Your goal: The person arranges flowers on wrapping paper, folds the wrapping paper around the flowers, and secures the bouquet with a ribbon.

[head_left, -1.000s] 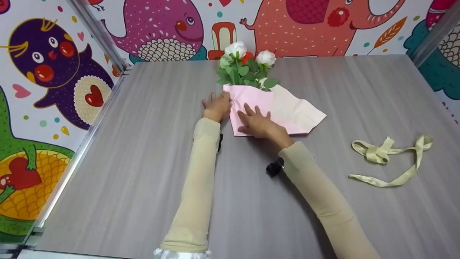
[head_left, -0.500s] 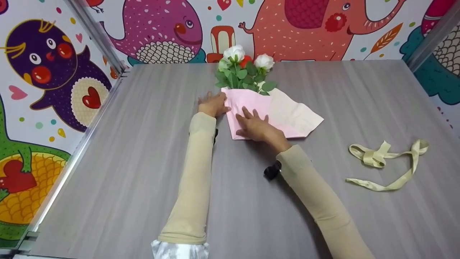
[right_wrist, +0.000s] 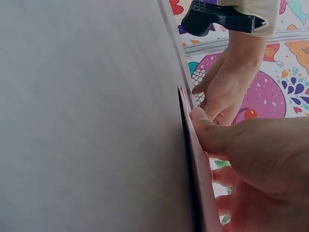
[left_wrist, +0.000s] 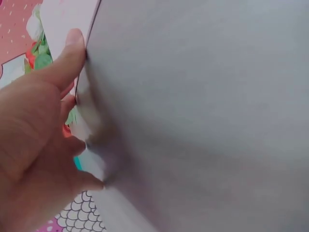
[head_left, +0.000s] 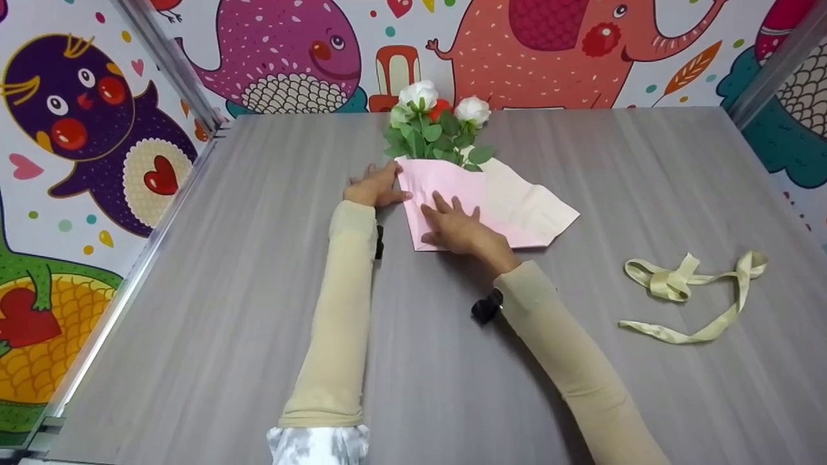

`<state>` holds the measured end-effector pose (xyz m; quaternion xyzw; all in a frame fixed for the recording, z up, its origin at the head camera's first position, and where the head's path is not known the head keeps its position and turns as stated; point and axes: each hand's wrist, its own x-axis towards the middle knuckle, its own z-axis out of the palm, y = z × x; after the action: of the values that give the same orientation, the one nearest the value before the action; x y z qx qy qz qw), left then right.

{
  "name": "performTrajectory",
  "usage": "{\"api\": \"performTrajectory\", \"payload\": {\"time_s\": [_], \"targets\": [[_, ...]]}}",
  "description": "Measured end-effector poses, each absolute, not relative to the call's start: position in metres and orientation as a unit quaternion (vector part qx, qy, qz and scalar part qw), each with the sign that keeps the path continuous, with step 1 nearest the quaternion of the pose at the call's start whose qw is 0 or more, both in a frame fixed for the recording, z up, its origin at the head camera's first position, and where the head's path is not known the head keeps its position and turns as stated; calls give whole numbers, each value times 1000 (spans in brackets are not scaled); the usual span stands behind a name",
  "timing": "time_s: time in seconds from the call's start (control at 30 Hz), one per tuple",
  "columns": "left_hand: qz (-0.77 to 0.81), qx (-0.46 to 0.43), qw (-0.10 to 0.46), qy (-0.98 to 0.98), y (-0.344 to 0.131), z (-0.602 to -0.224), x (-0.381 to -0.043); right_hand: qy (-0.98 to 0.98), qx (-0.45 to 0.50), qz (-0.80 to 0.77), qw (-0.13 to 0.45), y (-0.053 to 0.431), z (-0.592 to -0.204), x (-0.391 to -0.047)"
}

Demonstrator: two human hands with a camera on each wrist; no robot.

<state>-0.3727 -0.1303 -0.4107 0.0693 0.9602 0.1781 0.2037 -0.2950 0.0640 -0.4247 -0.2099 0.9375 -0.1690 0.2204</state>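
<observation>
A bouquet of white roses (head_left: 473,111) and a red flower (head_left: 439,108), with green leaves (head_left: 429,132), lies in folded wrapping paper (head_left: 452,177) at the back of the table. The paper is pink in front; a cream flap (head_left: 531,208) spreads to the right. My left hand (head_left: 375,186) is at its left edge, thumb touching the paper and fingers spread on the tabletop, as the left wrist view shows too. Flat on the pink front rests my right hand (head_left: 462,229), fingers spread. The stems are hidden inside the paper.
A pale gold ribbon (head_left: 672,285), looped and loosely trailing, lies on the right of the grey table (head_left: 213,310). Printed cartoon panels (head_left: 284,51) stand behind and to the left, with metal rails (head_left: 171,64) at the corners.
My left hand has shifted slightly left at the paper's edge, its thumb staying at the fold. My right hand stays on the pink paper. The head view has tilted a little.
</observation>
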Motion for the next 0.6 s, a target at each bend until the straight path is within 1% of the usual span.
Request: {"api": "performTrajectory", "payload": {"time_s": [0.1,0.23,0.3,0.43,0.6], "targets": [[142,85,173,971,-123,-411,-370,937,-211,-169,221,65,-424,-295],[66,109,107,986,-110,-412,-361,936,-219,-162,221,64,-424,-295],[35,119,84,989,-100,-411,-355,936,-223,-162,219,63,-423,-295],[-4,140,64,988,-87,-410,-341,934,-225,-169,219,64,-423,-295],[-11,174,60,983,-85,-409,-324,932,-220,-180,223,67,-423,-294]]}}
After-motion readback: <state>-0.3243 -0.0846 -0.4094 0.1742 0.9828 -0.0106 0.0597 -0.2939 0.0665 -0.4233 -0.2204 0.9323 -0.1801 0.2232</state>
